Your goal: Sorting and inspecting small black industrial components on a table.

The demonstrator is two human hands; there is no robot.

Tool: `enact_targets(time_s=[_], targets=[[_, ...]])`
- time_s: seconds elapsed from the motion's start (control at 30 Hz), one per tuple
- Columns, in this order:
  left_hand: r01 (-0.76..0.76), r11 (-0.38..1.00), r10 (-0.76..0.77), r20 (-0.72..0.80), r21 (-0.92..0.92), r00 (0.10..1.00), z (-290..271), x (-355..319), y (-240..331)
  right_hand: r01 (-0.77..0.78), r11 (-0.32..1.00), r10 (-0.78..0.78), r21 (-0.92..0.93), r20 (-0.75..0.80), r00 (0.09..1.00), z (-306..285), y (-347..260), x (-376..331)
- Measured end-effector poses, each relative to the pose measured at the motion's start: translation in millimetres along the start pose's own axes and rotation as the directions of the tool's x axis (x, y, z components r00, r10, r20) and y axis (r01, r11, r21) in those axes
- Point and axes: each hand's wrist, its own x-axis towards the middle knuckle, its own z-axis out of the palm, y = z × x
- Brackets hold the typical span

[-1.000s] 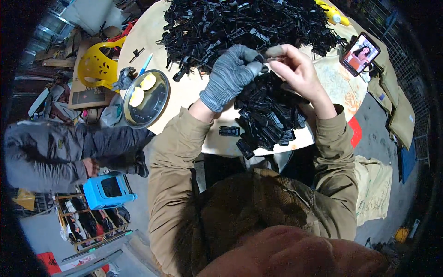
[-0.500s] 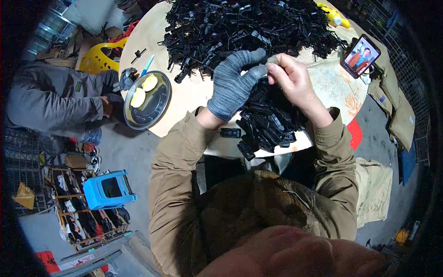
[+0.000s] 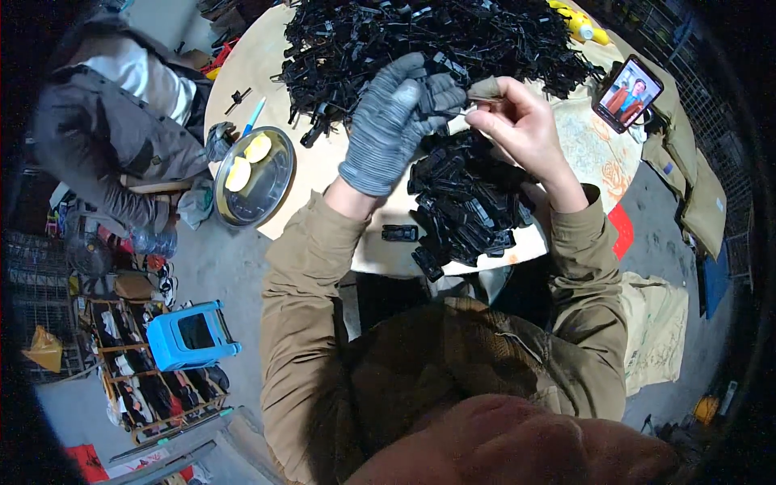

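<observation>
My left hand point(image 3: 386, 133), in a grey ribbed knit glove, is above the near edge of a big heap of black plastic parts point(image 3: 453, 40). Its fingers are curled; what lies in them is mostly hidden. My bare right hand point(image 3: 521, 129) reaches in from the right, a beige cover on its index fingertip. Thumb and index finger are apart, close to the gloved fingertips, with nothing visible between them. Below both hands lies a smaller pile of black clip-like pieces point(image 3: 465, 202). One single black clip point(image 3: 399, 233) lies left of that pile.
On the round table point(image 3: 323, 174) stand a metal tray point(image 3: 263, 198) with two yellow-white pieces and a lit phone point(image 3: 629, 94). A light-blue pen point(image 3: 255, 115) and a yellow bottle point(image 3: 580, 24) lie near its edges. A co-worker point(image 3: 121, 121) is at the left; a blue stool point(image 3: 192, 334) is on the floor.
My left hand has turned and shifted up and left, its fingers drawing back from my right. My right thumb and index finger have parted. The co-worker has leaned and lowered an arm.
</observation>
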Motion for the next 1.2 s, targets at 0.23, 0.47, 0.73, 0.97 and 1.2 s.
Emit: enact_targets(time_s=[0.23, 0.47, 0.73, 0.97, 1.2], targets=[[0.142, 0.977, -0.153, 0.059, 0.161, 0.986, 0, -5, -7, 0.067, 0.998, -0.067, 0.003, -0.051, 0.996, -2, -3, -3], [-0.046, 0.902, -0.003, 0.114, 0.429, 0.994, 10, -7, -21, -0.196, 0.978, 0.196, 0.071, 0.002, 0.981, 7, 4, 0], [-0.025, 0.94, 0.013, 0.038, 0.341, 0.999, 4, -5, -15, -0.258, 0.954, 0.235, 0.156, 0.149, 0.961, 4, -6, -1], [-0.126, 0.871, 0.128, 0.027, 0.475, 0.991, 0, -5, -19, -0.267, 0.955, 0.232, 0.13, 0.239, 0.943, 3, -7, 0], [-0.185, 0.706, 0.23, 0.025, 0.683, 0.973, 2, -8, -18, -0.256, 0.964, 0.236, 0.066, 0.218, 0.947, 9, -1, -4]])
